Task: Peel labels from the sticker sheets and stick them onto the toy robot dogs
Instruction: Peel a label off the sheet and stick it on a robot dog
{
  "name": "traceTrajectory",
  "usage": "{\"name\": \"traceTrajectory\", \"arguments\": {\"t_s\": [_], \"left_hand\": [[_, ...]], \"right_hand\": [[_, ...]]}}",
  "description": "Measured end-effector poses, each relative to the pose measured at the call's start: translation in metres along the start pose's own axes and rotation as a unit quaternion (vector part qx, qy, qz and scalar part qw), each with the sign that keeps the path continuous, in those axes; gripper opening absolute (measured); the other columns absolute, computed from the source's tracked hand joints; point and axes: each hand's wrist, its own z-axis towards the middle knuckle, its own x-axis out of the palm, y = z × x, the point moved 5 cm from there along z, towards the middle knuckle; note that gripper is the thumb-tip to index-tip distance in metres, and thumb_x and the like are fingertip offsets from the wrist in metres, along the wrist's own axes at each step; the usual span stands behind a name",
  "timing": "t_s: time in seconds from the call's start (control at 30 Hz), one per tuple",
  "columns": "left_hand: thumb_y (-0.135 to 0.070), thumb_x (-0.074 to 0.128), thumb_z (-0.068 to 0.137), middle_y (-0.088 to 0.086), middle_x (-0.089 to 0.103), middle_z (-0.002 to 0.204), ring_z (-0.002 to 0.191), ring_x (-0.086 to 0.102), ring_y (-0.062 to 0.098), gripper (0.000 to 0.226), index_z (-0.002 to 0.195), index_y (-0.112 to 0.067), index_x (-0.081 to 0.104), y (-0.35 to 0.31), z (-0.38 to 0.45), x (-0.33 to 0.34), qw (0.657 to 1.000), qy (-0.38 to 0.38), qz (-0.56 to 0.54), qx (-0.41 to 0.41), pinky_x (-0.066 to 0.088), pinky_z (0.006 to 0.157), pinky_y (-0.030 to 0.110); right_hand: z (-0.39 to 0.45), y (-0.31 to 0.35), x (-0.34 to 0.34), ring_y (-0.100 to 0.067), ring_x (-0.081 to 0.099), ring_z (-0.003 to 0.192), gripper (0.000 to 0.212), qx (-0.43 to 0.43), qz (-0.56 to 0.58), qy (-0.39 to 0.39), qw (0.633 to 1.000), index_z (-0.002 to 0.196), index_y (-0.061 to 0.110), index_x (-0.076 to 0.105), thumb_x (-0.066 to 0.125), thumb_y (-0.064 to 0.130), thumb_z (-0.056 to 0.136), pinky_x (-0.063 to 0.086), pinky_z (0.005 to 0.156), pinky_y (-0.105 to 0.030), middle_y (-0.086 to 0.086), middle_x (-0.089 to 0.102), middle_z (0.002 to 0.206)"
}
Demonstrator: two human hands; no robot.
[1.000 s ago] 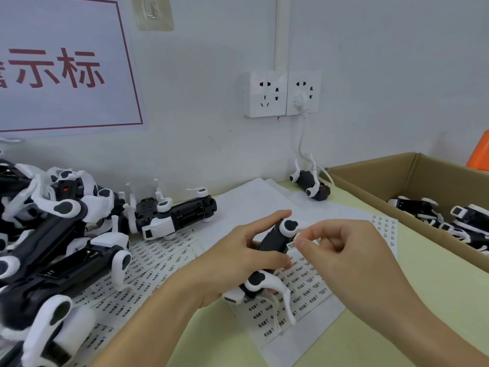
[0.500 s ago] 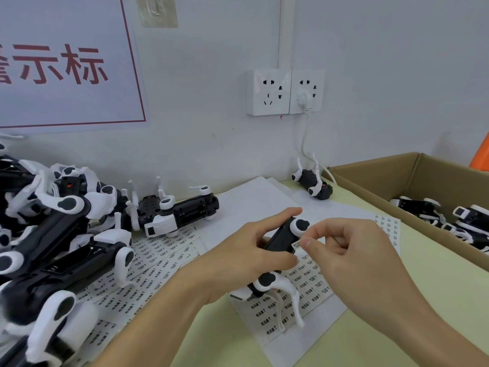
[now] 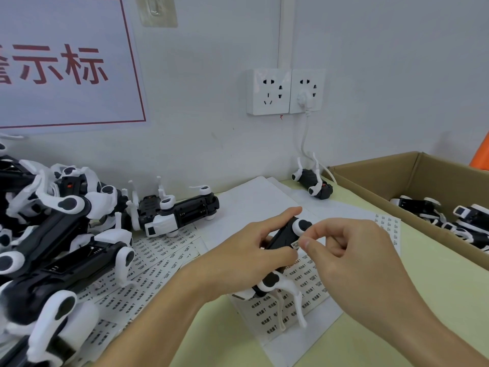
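Note:
My left hand (image 3: 246, 255) grips a black-and-white toy robot dog (image 3: 284, 238) above the table, belly turned up. My right hand (image 3: 349, 258) pinches a small white label (image 3: 295, 245) between thumb and forefinger, right against the dog's black body. Whether the label sticks to the dog I cannot tell. Below the dog lies a sticker sheet (image 3: 304, 295) with rows of printed labels. More sticker sheets (image 3: 148, 271) are spread to the left.
A pile of toy dogs (image 3: 47, 250) fills the left side, with one dog (image 3: 180, 213) lying apart near the wall. Another dog (image 3: 313, 182) lies by the wall under the sockets (image 3: 285, 91). A cardboard box (image 3: 412, 181) at the right holds more dogs.
Both hands and the held dog have stayed nearly in place. My right fingertips have shifted slightly along the dog's body with the label.

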Motion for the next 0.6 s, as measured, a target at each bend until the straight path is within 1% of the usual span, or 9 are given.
{"name": "traceTrajectory", "arguments": {"t_s": [0.1,0.17,0.23,0.3,0.37,0.47,0.53,0.6], "left_hand": [[-0.047,0.058,0.08,-0.007,0.07,0.105,0.082,0.06,0.005,0.064,0.133,-0.074,0.035,0.0005,0.0007,-0.0002,1.0,0.004,0.013,0.001,0.049,0.087,0.025],[-0.048,0.057,0.081,-0.007,0.071,0.105,0.085,0.062,0.004,0.064,0.135,-0.073,0.034,0.0,0.0008,-0.0007,1.0,0.003,0.019,0.001,0.049,0.088,0.022],[-0.047,0.055,0.083,-0.005,0.071,0.104,0.082,0.061,0.0,0.064,0.139,-0.069,0.033,-0.0008,0.0006,-0.0008,1.0,0.004,0.018,0.003,0.046,0.085,0.02],[-0.045,0.054,0.086,-0.003,0.071,0.106,0.081,0.06,-0.001,0.063,0.141,-0.067,0.033,-0.0013,0.0004,-0.0011,1.0,0.004,0.016,0.007,0.044,0.086,0.019],[-0.045,0.054,0.088,-0.005,0.071,0.106,0.083,0.06,-0.001,0.062,0.141,-0.067,0.032,-0.0016,0.0001,-0.0013,1.0,0.003,0.017,0.009,0.043,0.087,0.02],[-0.048,0.053,0.086,-0.009,0.071,0.103,0.086,0.062,-0.002,0.062,0.141,-0.067,0.032,-0.0009,0.0002,-0.0017,1.0,0.0,0.023,0.008,0.043,0.087,0.018],[-0.047,0.054,0.092,-0.011,0.071,0.103,0.089,0.063,-0.002,0.057,0.141,-0.067,0.032,-0.0002,0.0003,-0.0021,1.0,-0.001,0.02,0.009,0.044,0.089,0.017],[-0.041,0.054,0.098,-0.009,0.07,0.104,0.092,0.064,0.001,0.054,0.141,-0.067,0.033,0.0011,0.0004,-0.0028,1.0,-0.001,0.02,0.009,0.046,0.091,0.016]], "right_hand": [[-0.0004,-0.0009,-0.0004,-0.009,0.035,0.037,0.028,0.001,-0.008,-0.006,1.0,0.06,0.029,0.066,0.073,0.02,0.085,0.037,0.045,-0.013,0.009,0.03,0.036],[-0.0008,-0.0012,-0.0004,-0.009,0.035,0.037,0.027,0.0,-0.015,-0.007,1.0,0.061,0.029,0.066,0.073,0.022,0.086,0.033,0.044,-0.016,0.008,0.031,0.037],[-0.0013,-0.0011,-0.0005,-0.009,0.036,0.038,0.026,0.001,-0.018,-0.009,1.0,0.062,0.029,0.066,0.073,0.022,0.086,0.035,0.046,-0.02,0.008,0.031,0.037],[-0.002,0.0,-0.0005,-0.009,0.036,0.037,0.026,-0.001,-0.021,-0.012,1.0,0.062,0.03,0.066,0.073,0.023,0.086,0.035,0.046,-0.021,0.008,0.032,0.036],[-0.0025,0.001,-0.0004,-0.009,0.037,0.038,0.026,-0.003,-0.023,-0.016,1.0,0.062,0.03,0.066,0.073,0.022,0.085,0.036,0.047,-0.025,0.009,0.033,0.036],[-0.0031,0.0012,-0.0005,-0.009,0.038,0.039,0.026,-0.005,-0.027,-0.023,0.999,0.062,0.03,0.066,0.073,0.022,0.085,0.034,0.047,-0.026,0.01,0.033,0.036],[-0.0032,0.0008,-0.0001,-0.009,0.039,0.039,0.026,-0.007,-0.028,-0.027,0.999,0.062,0.03,0.066,0.073,0.022,0.085,0.035,0.047,-0.026,0.01,0.033,0.036],[-0.0032,0.0001,0.0004,-0.009,0.039,0.039,0.026,-0.006,-0.026,-0.031,0.999,0.062,0.03,0.066,0.073,0.022,0.085,0.036,0.047,-0.026,0.01,0.033,0.036]]}}
